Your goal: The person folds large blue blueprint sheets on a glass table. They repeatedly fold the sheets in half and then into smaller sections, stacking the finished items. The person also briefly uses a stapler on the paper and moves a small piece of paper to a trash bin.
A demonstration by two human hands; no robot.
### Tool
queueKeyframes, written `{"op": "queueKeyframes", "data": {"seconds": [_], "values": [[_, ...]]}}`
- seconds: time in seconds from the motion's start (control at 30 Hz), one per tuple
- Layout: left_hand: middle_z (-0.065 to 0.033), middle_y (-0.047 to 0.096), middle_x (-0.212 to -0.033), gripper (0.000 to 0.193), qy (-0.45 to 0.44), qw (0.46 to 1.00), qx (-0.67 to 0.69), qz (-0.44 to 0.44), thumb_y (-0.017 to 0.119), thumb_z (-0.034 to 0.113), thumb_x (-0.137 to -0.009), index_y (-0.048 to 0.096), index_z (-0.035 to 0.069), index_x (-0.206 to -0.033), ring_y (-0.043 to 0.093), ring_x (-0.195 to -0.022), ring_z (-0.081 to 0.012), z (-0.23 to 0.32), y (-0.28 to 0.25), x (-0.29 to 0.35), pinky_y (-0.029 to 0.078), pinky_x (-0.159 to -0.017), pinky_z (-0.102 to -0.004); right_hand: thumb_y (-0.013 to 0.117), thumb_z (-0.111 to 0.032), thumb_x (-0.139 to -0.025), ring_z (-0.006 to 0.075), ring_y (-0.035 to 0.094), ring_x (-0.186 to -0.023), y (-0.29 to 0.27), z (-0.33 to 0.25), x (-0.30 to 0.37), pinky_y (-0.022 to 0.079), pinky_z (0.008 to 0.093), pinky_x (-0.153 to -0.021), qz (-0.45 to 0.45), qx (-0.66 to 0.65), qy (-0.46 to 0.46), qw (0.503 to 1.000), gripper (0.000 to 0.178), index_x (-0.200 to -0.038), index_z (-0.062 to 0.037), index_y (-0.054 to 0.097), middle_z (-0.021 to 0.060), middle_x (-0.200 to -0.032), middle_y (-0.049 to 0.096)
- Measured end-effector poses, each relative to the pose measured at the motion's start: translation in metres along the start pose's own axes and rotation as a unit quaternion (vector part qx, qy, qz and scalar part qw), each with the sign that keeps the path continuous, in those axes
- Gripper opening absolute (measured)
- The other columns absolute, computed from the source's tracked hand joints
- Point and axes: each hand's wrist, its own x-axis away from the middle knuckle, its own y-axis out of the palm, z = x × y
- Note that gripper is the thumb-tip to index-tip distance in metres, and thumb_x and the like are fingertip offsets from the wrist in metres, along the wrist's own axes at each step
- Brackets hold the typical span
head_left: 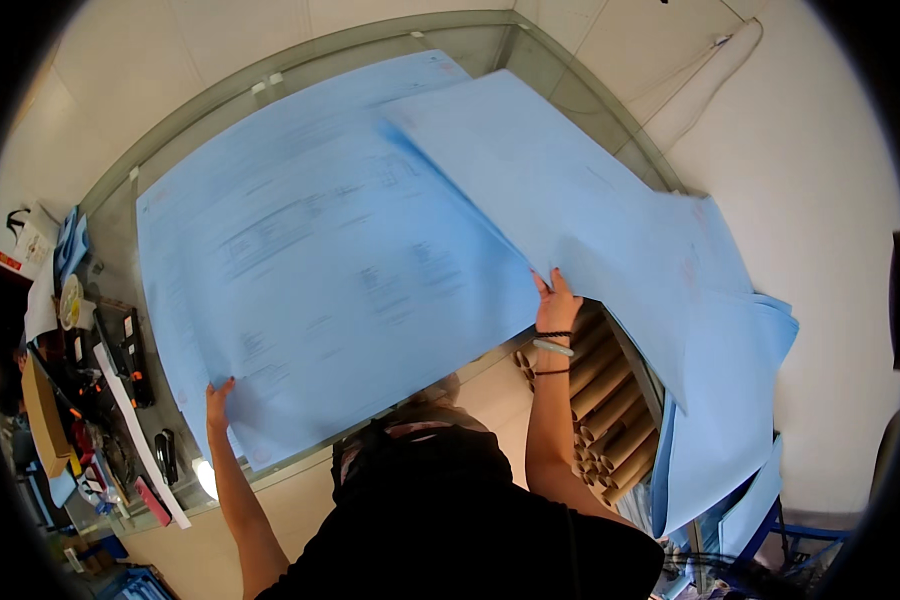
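In the head view, the left hand (218,403) is at the near-left edge of the lower blue sheet (320,250), its fingertips touching the margin; whether they pinch the edge or just press on it, I cannot tell. The right hand (558,308) has its thumb and finger closed on the near edge of the upper blue sheet (610,235). Two dark bands and a pale bangle (553,347) circle that wrist.

The lower sheet lies printed side up across the glass-topped table (205,105). The upper sheet overlaps its right part, bent and slightly raised along the left edge, and reaches past the table's right side. More blue sheets (725,400) hang down there in loose folds.

Under the table, by the right forearm, brown cardboard tubes (605,400) lie stacked, several open ends facing the person; their insides are too dark to read.

Along the table's left side are a pale round tub-like item (72,303), its contents unclear, a long white strip (140,435), a black stapler-like object (165,457) and a pink-red block (153,502). Farther left, a tan box (45,410) stands among small clutter.
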Motion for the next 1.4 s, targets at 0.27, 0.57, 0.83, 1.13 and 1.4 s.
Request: {"op": "queueKeyframes", "data": {"seconds": [0.27, 0.57, 0.83, 1.13, 1.4], "values": [[0.0028, 0.062, -0.082, 0.019, -0.031, 0.999, 0.019, -0.015, 0.068, 0.012, -0.082, 0.064, 0.008, -0.100, 0.057, -0.074, -0.0083, -0.011, -0.007, -0.006, 0.045, -0.067, -0.0261, 0.060, 0.003, -0.086, 0.0234, 0.063, -0.095, 0.077, 0.060, 0.082, 0.061, 0.0361, -0.077, -0.087, -0.061, 0.185, 0.977, 0.026, -0.112, 0.0027, 0.055, 0.0128, -0.107, 0.061], [0.0001, 0.065, -0.083, 0.019, 0.120, 0.964, 0.217, 0.095, 0.060, 0.019, -0.090, 0.064, 0.006, -0.103, 0.062, -0.076, -0.0115, -0.091, -0.022, -0.034, 0.050, -0.069, -0.0286, 0.066, -0.004, -0.085, 0.0231, 0.065, -0.092, 0.079, 0.137, 0.152, 0.059, 0.0363, -0.068, -0.134, -0.022, 0.311, 0.941, 0.028, -0.111, 0.0003, 0.056, 0.0121, -0.103, 0.064], [-0.0032, 0.065, -0.089, 0.027, 0.002, 0.971, 0.203, -0.129, 0.054, 0.024, -0.093, 0.062, 0.003, -0.109, 0.063, -0.082, -0.0141, -0.073, -0.036, -0.036, 0.053, -0.070, -0.0298, 0.071, -0.017, -0.084, 0.0221, 0.064, -0.095, 0.031, 0.137, 0.176, 0.057, 0.0410, -0.070, -0.197, 0.072, 0.342, 0.916, 0.039, -0.116, 0.0012, 0.058, 0.0127, -0.111, 0.062], [-0.0058, 0.065, -0.094, 0.028, 0.002, 0.973, 0.169, -0.156, 0.051, 0.022, -0.095, 0.059, 0.002, -0.113, 0.064, -0.079, -0.0158, -0.071, -0.042, -0.035, 0.054, -0.066, -0.0300, 0.069, -0.014, -0.085, 0.0230, 0.063, -0.098, 0.016, 0.130, 0.190, 0.056, 0.0399, -0.073, -0.191, 0.122, 0.345, 0.911, 0.040, -0.118, 0.0054, 0.056, 0.0137, -0.111, 0.062], [-0.0114, 0.065, -0.107, 0.038, -0.107, 0.988, 0.095, -0.052, 0.054, 0.018, -0.093, 0.050, 0.001, -0.127, 0.066, -0.089, -0.0199, -0.015, -0.011, -0.017, 0.056, -0.071, -0.0341, 0.068, -0.005, -0.083, 0.0221, 0.063, -0.096, -0.024, 0.162, 0.199, 0.054, 0.0348, -0.079, -0.124, 0.088, 0.349, 0.925, 0.036, -0.116, 0.0010, 0.056, 0.0094, -0.109, 0.063]]}}
